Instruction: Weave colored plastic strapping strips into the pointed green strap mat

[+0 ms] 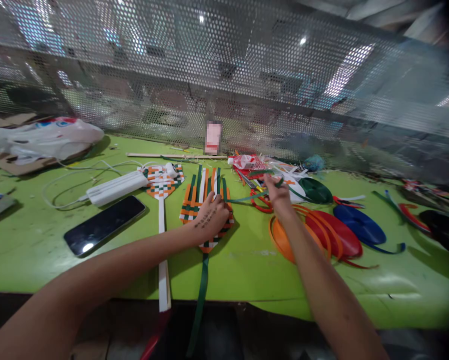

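Observation:
A partly woven mat of orange, white and dark green plastic strips [194, 202] lies on the table, loose strip ends pointing away from me and a green tail hanging over the front edge. My left hand [211, 219] rests on it with curled fingers gripping the weave; the fingertips are partly hidden. From there a green strip [247, 199] runs sideways to my right hand [279, 194], which pinches it. Left of the mat lies a similar woven piece [160, 186] with a long white tail.
A phone [104, 225] and a white power bank [115, 189] with cable lie left. Coiled strips in orange [280, 240], red [344, 235], blue [359, 224] and green [316, 191] lie right. Behind stand a perforated metal screen [164, 75] and a plastic bag [55, 137].

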Motion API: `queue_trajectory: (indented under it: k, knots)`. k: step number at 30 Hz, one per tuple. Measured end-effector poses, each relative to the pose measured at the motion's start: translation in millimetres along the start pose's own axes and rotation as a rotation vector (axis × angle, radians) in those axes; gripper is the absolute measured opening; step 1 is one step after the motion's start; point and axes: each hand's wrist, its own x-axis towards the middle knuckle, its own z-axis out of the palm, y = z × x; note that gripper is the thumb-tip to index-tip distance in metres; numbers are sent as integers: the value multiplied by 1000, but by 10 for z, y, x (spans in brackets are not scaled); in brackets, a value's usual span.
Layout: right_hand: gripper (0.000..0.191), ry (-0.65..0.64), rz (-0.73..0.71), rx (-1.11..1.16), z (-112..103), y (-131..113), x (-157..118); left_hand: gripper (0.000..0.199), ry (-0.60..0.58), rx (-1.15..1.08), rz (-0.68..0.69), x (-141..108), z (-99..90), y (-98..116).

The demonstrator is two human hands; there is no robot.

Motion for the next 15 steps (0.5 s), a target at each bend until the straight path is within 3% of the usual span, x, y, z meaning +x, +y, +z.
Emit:
queue_trajectory:
  k: [3,6,10,13,15]
  knots:
    - [64,176,77,87,-193,136,170,22,35,20,-1,-9,20,3]
    - [63,331,78,-2,-369,294,284,21,60,33,5,-9,50,2]
    - [65,597,-133,-357,-510,345,296,23,79,38,8,-5,57,0]
    - [50,526,-360,-481,-444,189,189,20,56,38,3,-8,36,0]
    - [32,325,-470,-473,-304,50,75,21,38,39,7,-11,18,1]
